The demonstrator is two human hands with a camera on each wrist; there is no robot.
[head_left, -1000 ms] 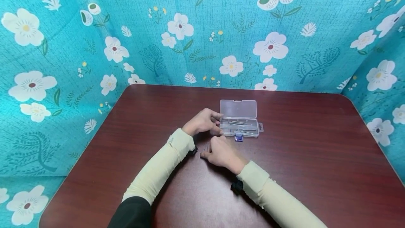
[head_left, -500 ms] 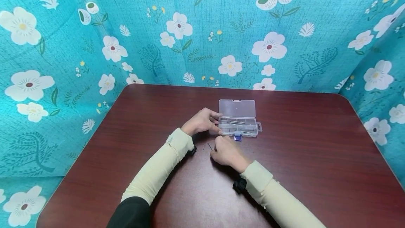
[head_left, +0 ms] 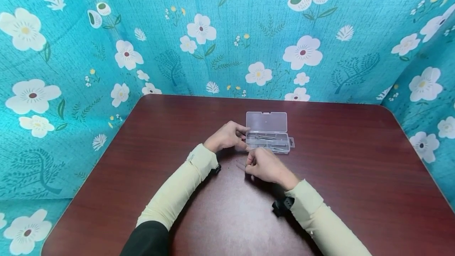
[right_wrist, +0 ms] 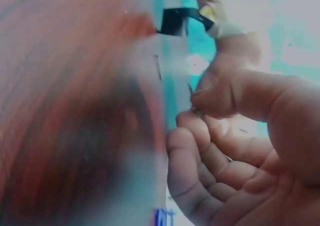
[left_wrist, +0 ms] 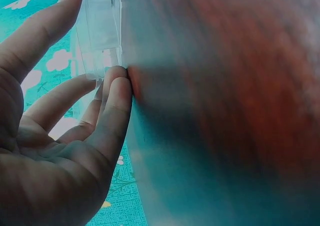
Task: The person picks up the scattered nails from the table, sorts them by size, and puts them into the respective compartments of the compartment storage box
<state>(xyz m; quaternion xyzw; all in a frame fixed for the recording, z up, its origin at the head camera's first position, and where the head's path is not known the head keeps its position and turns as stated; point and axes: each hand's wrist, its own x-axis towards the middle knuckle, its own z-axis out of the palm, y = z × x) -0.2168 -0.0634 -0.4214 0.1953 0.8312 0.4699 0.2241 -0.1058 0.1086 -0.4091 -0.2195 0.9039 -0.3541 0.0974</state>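
Note:
A clear plastic box [head_left: 284,150] stands on the table with its lid [head_left: 266,122] raised at the back. Several thin metal rods [head_left: 264,137] lie in its compartments. My left hand [head_left: 229,135] holds the box's left end; in the left wrist view its thumb and fingers lie along the clear wall [left_wrist: 100,21]. In front of the box, my right hand [head_left: 266,165] pinches a thin rod-like piece [right_wrist: 190,90] between thumb and fingers, its far end pointing left. The piece's exact kind is too small to tell. The right hand hides the box's blue latch in the head view.
Another thin dark piece [right_wrist: 158,67] lies on the brown table [head_left: 337,169], seen in the right wrist view. A blue flowered cloth [head_left: 227,58] hangs behind the table and at both sides. Each wrist carries a black camera [head_left: 283,206].
The right hand has moved right from the tabletop left of the box front, bringing the thin piece along, and now covers the blue latch. The left hand has stayed on the box's left end.

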